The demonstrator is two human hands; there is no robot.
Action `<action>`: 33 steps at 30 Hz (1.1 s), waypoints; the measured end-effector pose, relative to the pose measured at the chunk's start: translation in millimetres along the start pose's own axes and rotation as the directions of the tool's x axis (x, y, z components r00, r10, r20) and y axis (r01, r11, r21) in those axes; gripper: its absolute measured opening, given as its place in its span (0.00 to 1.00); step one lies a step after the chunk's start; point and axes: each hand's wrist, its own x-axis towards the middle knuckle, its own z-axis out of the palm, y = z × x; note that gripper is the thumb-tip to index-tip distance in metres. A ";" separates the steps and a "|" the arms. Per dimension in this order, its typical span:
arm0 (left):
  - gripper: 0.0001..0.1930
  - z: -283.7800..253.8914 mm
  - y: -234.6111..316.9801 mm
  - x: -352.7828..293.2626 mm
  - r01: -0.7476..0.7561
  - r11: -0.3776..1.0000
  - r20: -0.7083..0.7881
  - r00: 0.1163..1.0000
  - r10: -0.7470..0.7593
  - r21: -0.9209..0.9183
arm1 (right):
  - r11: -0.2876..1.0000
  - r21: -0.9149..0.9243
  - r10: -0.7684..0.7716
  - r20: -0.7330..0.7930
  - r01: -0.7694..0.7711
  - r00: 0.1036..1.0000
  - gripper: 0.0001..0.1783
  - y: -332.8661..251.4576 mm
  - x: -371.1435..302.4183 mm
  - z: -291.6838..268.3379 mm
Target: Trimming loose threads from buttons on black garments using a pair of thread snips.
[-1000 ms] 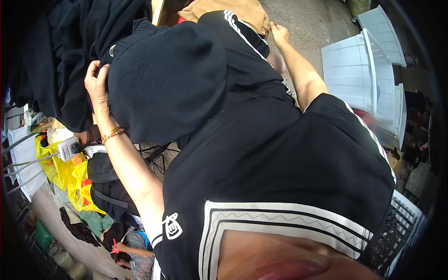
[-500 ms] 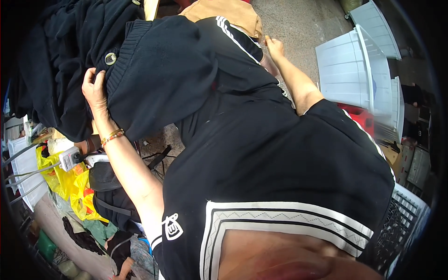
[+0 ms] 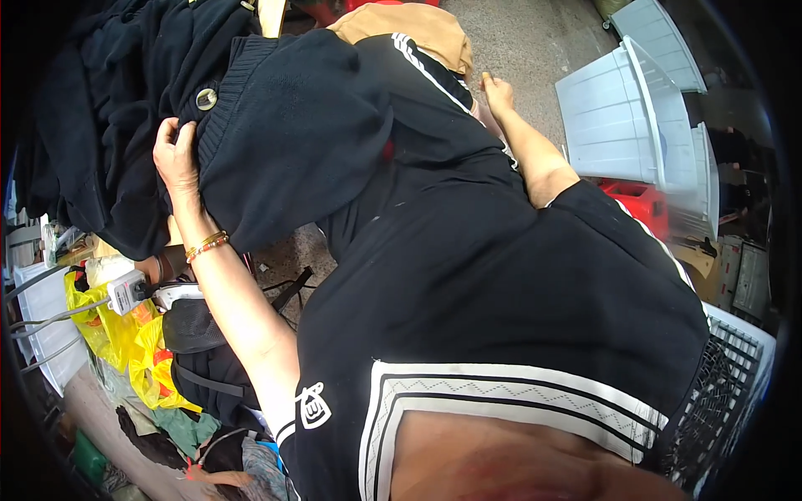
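Observation:
A dark navy knitted cardigan (image 3: 292, 142) with a ribbed edge is draped over my lap, and more of the dark knit (image 3: 109, 92) is heaped at the far left. My left hand (image 3: 176, 153) is closed on the cardigan beside its ribbed edge, thumb and fingers pinching the cloth. Just above the fingertips sits a large pale-rimmed button (image 3: 206, 99). Out to the right past my knee, my right hand (image 3: 498, 93) has its fingers pressed together, away from the cardigan; whatever is in them is too small to make out.
White plastic crates (image 3: 606, 113) and a red crate (image 3: 631, 204) stand at my right. A tan cloth (image 3: 409, 29) lies beyond my knee. Lower left are yellow plastic bags (image 3: 154, 359), a power plug block (image 3: 127, 291) with cables, and a black bag (image 3: 205, 367).
The left hand and the cardigan edge appear slightly further right. The right hand stays closed and sits a little lower and further right in view.

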 end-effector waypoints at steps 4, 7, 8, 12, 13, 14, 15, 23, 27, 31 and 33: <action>0.10 4.8 5.8 1.3 -0.013 1.000 0.008 1.000 0.013 -0.020 | 0.999 -0.048 0.008 -0.046 -0.010 0.999 0.25 1.7 6.6 -5.0; 0.10 4.1 4.1 -2.2 -0.003 1.000 0.005 1.000 0.003 -0.004 | 0.999 -0.028 -0.029 -0.022 0.028 0.999 0.26 -18.7 2.3 -7.7; 0.10 4.2 3.4 -3.6 0.006 1.000 -0.004 1.000 -0.006 -0.011 | 0.999 -0.026 -0.031 -0.025 0.030 0.999 0.26 -25.8 0.8 -8.7; 0.11 5.6 6.9 -1.7 -0.028 0.999 -0.022 0.999 0.029 0.024 | 0.998 -0.054 -0.031 -0.033 0.029 0.999 0.27 -39.7 -0.3 -8.3; 0.11 6.2 9.3 -1.8 -0.030 0.999 -0.027 0.999 0.030 0.021 | 0.995 -0.054 -0.088 -0.100 0.083 0.991 0.23 -39.4 0.5 -6.1; 0.11 5.9 9.2 -1.9 -0.022 1.000 -0.017 1.000 0.022 0.009 | 0.989 -0.056 -0.144 -0.163 0.136 0.976 0.20 -42.1 1.3 -3.9; 0.11 5.0 10.0 -1.9 -0.013 1.000 -0.007 1.000 0.013 -0.003 | 0.989 -0.054 -0.145 -0.122 0.140 0.982 0.21 -44.9 3.1 -3.7; 0.11 3.4 14.7 -4.8 -0.007 1.000 -0.055 0.998 0.007 0.015 | 0.945 -0.078 -0.323 -0.089 0.317 0.942 0.24 -148.6 10.9 19.5; 0.09 5.1 19.3 -8.1 -0.018 1.000 -0.064 0.998 0.018 0.007 | 0.928 -0.042 -0.358 0.163 0.369 0.919 0.22 -201.0 31.1 52.3; 0.08 7.1 26.6 -13.5 0.022 0.999 -0.046 0.999 -0.023 -0.027 | 0.886 -0.073 -0.415 0.312 0.457 0.855 0.19 -231.8 55.6 99.8; 0.08 5.2 25.9 -15.4 0.055 0.998 -0.033 0.998 -0.057 -0.043 | 0.870 -0.099 -0.413 0.385 0.482 0.825 0.21 -244.2 58.6 125.6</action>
